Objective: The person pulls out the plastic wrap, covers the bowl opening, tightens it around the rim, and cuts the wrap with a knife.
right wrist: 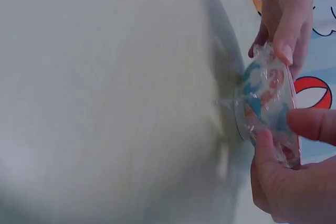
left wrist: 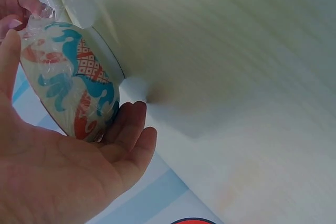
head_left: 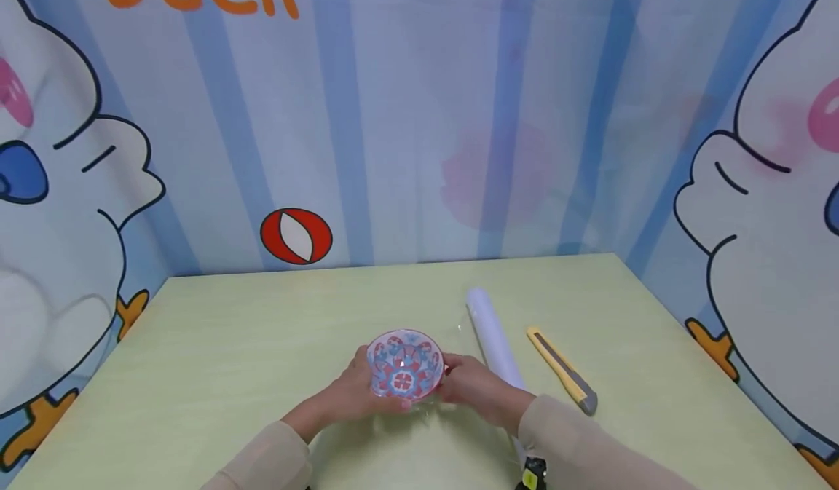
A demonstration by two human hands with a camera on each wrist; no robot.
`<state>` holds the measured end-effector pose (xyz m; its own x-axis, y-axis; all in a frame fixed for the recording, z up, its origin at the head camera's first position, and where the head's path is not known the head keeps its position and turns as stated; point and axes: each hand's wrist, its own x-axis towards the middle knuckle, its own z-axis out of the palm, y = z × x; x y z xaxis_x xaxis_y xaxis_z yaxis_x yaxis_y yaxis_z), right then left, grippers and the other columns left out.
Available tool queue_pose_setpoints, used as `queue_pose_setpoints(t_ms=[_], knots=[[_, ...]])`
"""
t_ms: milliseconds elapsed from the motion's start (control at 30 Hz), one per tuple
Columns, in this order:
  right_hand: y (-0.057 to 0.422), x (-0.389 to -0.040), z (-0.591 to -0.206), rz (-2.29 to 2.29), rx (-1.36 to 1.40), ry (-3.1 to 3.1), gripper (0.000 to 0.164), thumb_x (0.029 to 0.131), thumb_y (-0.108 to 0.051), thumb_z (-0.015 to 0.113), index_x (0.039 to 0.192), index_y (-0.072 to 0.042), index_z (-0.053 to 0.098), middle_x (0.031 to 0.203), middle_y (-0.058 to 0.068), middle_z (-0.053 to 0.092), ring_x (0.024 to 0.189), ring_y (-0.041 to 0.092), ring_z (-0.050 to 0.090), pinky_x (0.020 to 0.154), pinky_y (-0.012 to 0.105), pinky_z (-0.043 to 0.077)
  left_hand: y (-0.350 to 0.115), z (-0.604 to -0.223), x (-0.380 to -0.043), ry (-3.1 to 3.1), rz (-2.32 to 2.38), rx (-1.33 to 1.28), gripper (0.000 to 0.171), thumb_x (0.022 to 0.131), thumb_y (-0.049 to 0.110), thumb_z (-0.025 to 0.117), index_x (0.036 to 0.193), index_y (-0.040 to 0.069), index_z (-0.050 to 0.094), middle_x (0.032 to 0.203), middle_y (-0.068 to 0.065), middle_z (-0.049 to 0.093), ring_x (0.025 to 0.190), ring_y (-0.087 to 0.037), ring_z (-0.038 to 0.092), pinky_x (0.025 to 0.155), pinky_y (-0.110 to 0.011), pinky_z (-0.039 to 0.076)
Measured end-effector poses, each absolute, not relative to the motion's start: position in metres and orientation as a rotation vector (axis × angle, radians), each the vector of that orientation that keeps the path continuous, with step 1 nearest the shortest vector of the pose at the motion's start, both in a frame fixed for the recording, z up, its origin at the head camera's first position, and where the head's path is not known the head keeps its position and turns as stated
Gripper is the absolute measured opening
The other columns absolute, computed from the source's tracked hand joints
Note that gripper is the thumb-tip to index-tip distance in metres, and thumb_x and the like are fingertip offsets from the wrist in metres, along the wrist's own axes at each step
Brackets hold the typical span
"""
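Between both hands, above the table, is a small round bowl (head_left: 405, 365) with a red and blue floral pattern inside. Clear plastic film clings to its outside, crinkled and shiny in both wrist views, over orange and teal motifs on the bowl (left wrist: 79, 77). My left hand (head_left: 363, 386) holds the bowl's left side, fingers curved against its wall and thumb near the rim. With my right hand (head_left: 481, 388) I grip the opposite side; in the right wrist view the fingers of the right hand (right wrist: 296, 187) press the film against the bowl (right wrist: 268, 100).
A pale lilac roll (head_left: 494, 337) lies lengthwise just right of the bowl, partly under the right forearm. Farther right is a yellow and grey box cutter (head_left: 562, 370). The pale green table (head_left: 262, 330) meets printed cloth walls at the back and sides.
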<state>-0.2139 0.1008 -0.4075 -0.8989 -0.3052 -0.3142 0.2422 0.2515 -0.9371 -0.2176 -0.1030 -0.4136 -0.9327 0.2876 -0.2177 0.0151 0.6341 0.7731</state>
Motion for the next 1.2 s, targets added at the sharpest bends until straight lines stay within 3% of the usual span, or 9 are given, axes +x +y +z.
queue_pose_setpoints(t_ms=[133, 233, 300, 400, 567, 800, 933, 1200], knots=[[0.089, -0.203, -0.415, -1.692, 0.023, 2.153, 0.072, 0.061, 0.011, 0.057, 0.132, 0.006, 0.042, 0.109, 0.014, 0.053, 0.084, 0.016, 0.048, 0.064, 0.022, 0.044, -0.102, -0.415, -0.216, 2.539, 1.182, 0.224, 0.109, 0.063, 0.045, 0.081, 0.137, -0.001, 0.016, 0.128, -0.014, 0.040, 0.117, -0.027, 0.043, 0.099, -0.049, 0.038], [0.077, -0.195, -0.420, -1.648, 0.118, 2.324, 0.078, 0.056, 0.013, 0.067, 0.130, 0.004, 0.042, 0.119, 0.020, 0.044, 0.098, 0.024, 0.044, 0.075, 0.031, 0.046, -0.102, -0.414, -0.216, 2.537, 1.165, 0.217, 0.110, 0.063, 0.046, 0.081, 0.137, -0.001, 0.016, 0.128, -0.014, 0.039, 0.116, -0.027, 0.042, 0.099, -0.049, 0.038], [0.070, -0.191, -0.424, -1.607, 0.143, 2.463, 0.078, 0.051, 0.012, 0.070, 0.124, 0.006, 0.044, 0.117, 0.022, 0.041, 0.100, 0.029, 0.041, 0.083, 0.037, 0.045, -0.100, -0.412, -0.216, 2.532, 1.149, 0.218, 0.111, 0.063, 0.046, 0.080, 0.138, -0.002, 0.015, 0.129, -0.015, 0.038, 0.116, -0.028, 0.042, 0.099, -0.049, 0.038], [0.066, -0.189, -0.426, -1.505, 0.142, 2.655, 0.072, 0.051, 0.004, 0.074, 0.118, 0.005, 0.047, 0.111, 0.020, 0.047, 0.098, 0.030, 0.045, 0.084, 0.045, 0.043, -0.097, -0.410, -0.217, 2.526, 1.134, 0.223, 0.113, 0.063, 0.047, 0.080, 0.138, -0.004, 0.013, 0.130, -0.016, 0.037, 0.118, -0.029, 0.040, 0.100, -0.049, 0.037], [0.073, -0.193, -0.424, -1.252, 0.141, 2.820, 0.040, 0.063, -0.013, 0.073, 0.099, -0.004, 0.058, 0.090, 0.007, 0.061, 0.079, 0.022, 0.053, 0.067, 0.038, 0.042, -0.095, -0.408, -0.218, 2.524, 1.105, 0.212, 0.115, 0.063, 0.047, 0.080, 0.139, -0.006, 0.010, 0.132, -0.019, 0.035, 0.121, -0.031, 0.038, 0.103, -0.051, 0.034], [0.087, -0.209, -0.421, -1.234, -0.048, 2.735, 0.007, 0.065, -0.004, 0.063, 0.072, -0.005, 0.062, 0.064, 0.002, 0.058, 0.057, 0.013, 0.048, 0.052, 0.024, 0.039, -0.097, -0.409, -0.220, 2.513, 1.076, 0.192, 0.117, 0.063, 0.046, 0.080, 0.139, -0.005, 0.007, 0.134, -0.020, 0.032, 0.122, -0.032, 0.037, 0.104, -0.051, 0.033], [0.093, -0.217, -0.417, -1.162, -0.123, 2.723, 0.005, 0.064, -0.007, 0.067, 0.068, -0.006, 0.064, 0.059, -0.001, 0.056, 0.053, 0.011, 0.046, 0.049, 0.022, 0.038, -0.098, -0.408, -0.221, 2.525, 1.067, 0.196, 0.117, 0.063, 0.046, 0.081, 0.139, -0.006, 0.007, 0.133, -0.021, 0.033, 0.122, -0.032, 0.037, 0.104, -0.050, 0.033], [0.103, -0.232, -0.402, -0.783, -0.272, 2.586, 0.017, 0.073, -0.021, 0.073, 0.062, -0.011, 0.066, 0.051, -0.004, 0.054, 0.048, 0.008, 0.041, 0.047, 0.020, 0.030, -0.098, -0.406, -0.223, 2.502, 1.096, 0.237, 0.114, 0.064, 0.041, 0.081, 0.139, -0.005, 0.008, 0.132, -0.020, 0.033, 0.122, -0.032, 0.036, 0.104, -0.051, 0.032]])
